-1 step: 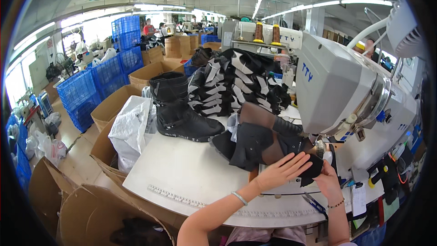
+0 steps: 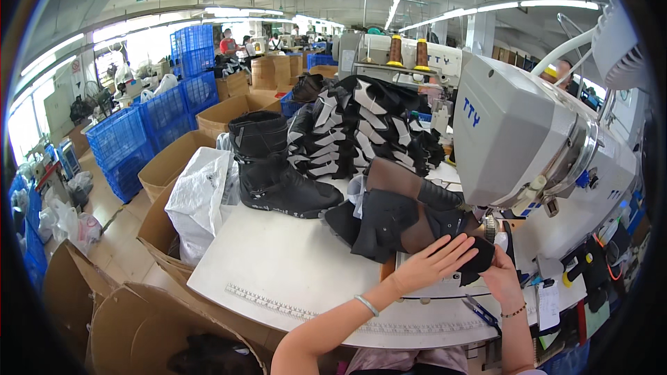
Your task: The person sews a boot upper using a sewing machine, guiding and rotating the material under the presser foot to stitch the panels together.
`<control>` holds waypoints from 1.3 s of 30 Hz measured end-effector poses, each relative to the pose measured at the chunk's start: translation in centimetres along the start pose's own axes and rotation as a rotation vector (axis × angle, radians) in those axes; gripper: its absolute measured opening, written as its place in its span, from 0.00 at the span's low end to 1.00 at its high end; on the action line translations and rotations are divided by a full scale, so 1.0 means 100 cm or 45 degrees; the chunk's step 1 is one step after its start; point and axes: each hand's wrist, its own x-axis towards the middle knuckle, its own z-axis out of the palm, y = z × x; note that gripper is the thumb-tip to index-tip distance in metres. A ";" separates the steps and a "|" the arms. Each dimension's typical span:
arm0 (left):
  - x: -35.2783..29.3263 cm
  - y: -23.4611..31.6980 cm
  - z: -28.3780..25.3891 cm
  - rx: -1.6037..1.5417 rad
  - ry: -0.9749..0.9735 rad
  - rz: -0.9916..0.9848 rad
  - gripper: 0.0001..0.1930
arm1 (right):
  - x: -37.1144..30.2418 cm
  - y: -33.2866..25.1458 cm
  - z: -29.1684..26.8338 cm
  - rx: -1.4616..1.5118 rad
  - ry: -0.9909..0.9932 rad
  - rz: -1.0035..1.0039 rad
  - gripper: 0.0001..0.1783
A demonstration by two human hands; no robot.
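A black and brown boot upper (image 2: 389,219) lies under the head of the sewing machine (image 2: 511,132), its near end on the table's front right. My left hand (image 2: 439,262) rests flat on it, fingers stretched out. At its near right edge my right hand (image 2: 499,271) grips the black material between thumb and fingers; the fingertips are partly hidden. Beside my right wrist lie small thread snips (image 2: 481,311) with blue handles. A finished black boot (image 2: 278,173) stands upright on the left of the table, and behind the upper is a pile of black and grey cut pieces (image 2: 361,125).
The white table (image 2: 257,257) has a ruler strip (image 2: 278,302) along its front. Cardboard boxes (image 2: 153,326) and a white sack (image 2: 198,191) crowd its left side. Blue crates (image 2: 125,146) are stacked farther left. Two thread cones (image 2: 396,51) stand behind. Other people work far back.
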 end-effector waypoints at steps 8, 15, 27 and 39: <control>-0.003 0.001 -0.003 -0.011 -0.035 -0.042 0.30 | 0.026 0.023 -0.059 0.119 0.084 -0.014 0.09; -0.030 0.033 0.017 -0.456 0.057 0.357 0.27 | 0.113 0.020 -0.070 0.091 0.435 0.068 0.12; -0.040 0.039 0.029 -0.915 -0.120 0.246 0.14 | 0.175 0.066 -0.090 -0.260 -0.208 0.072 0.20; -0.045 0.033 0.043 -1.295 -0.758 0.012 0.14 | 0.252 0.080 -0.015 -0.606 -0.572 0.196 0.19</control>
